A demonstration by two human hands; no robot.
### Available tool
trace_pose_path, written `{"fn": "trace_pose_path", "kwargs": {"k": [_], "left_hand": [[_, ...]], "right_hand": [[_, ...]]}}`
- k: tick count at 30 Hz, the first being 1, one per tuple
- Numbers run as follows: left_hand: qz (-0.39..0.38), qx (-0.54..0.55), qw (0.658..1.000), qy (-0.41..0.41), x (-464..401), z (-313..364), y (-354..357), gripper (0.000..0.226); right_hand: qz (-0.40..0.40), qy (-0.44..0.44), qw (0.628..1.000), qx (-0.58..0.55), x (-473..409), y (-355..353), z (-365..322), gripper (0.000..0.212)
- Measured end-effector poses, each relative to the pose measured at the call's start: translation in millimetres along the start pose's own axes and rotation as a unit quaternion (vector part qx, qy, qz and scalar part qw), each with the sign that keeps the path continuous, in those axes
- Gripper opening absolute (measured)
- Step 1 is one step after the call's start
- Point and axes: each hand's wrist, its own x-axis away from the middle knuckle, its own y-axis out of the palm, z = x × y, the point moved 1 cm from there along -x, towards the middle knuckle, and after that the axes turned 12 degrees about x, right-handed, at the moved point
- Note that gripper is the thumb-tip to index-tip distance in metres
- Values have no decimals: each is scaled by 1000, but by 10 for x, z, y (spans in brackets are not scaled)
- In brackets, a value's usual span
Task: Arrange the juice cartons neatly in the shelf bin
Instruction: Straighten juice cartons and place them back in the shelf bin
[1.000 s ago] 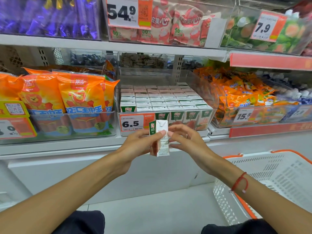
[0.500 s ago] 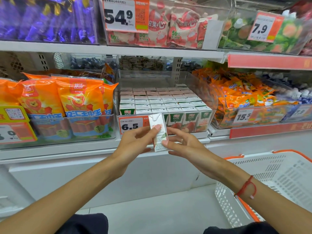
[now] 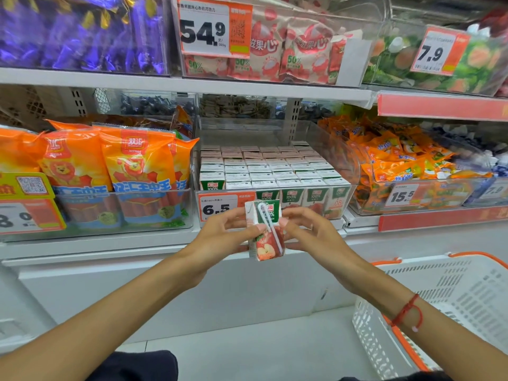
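A small juice carton (image 3: 268, 237), white and green with a red apple picture and a wrapped straw on its face, is held upright in front of the shelf. My left hand (image 3: 220, 237) grips its left side and my right hand (image 3: 310, 232) touches its right side. Behind it stands the clear shelf bin (image 3: 347, 204), filled with rows of the same cartons (image 3: 264, 171) standing upright. A 6.5 price tag (image 3: 217, 207) hangs on the bin's front.
Orange sausage packs (image 3: 110, 166) fill the bin to the left, orange snack bags (image 3: 395, 163) the bin to the right. A white basket with orange trim (image 3: 445, 306) sits at lower right. An upper shelf (image 3: 192, 83) overhangs the carton bin.
The carton has been turned in my hands: its narrow white side faced me before, and now the straw side with the apple picture faces me. It sits slightly lower.
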Motion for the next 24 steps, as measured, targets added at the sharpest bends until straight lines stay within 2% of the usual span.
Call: {"fn": "trace_pose_path", "kwargs": {"k": [4, 8, 11, 17, 22, 24], "left_hand": [[5, -92, 991, 100, 5, 44, -15, 40], [10, -129, 977, 170, 3, 25, -17, 46], [7, -141, 972, 187, 5, 24, -15, 48], [-12, -95, 986, 134, -11, 3, -4, 46], [0, 39, 997, 64, -29, -30, -25, 48], [0, 82, 995, 49, -25, -26, -34, 43]], "right_hand": [[5, -14, 996, -88, 35, -29, -45, 37], [31, -25, 993, -109, 38, -26, -56, 21], [42, -35, 993, -107, 40, -28, -56, 15], [43, -50, 994, -85, 32, -40, -33, 14], [-4, -102, 995, 19, 72, 4, -66, 44], [-4, -124, 992, 27, 76, 3, -68, 45]]}}
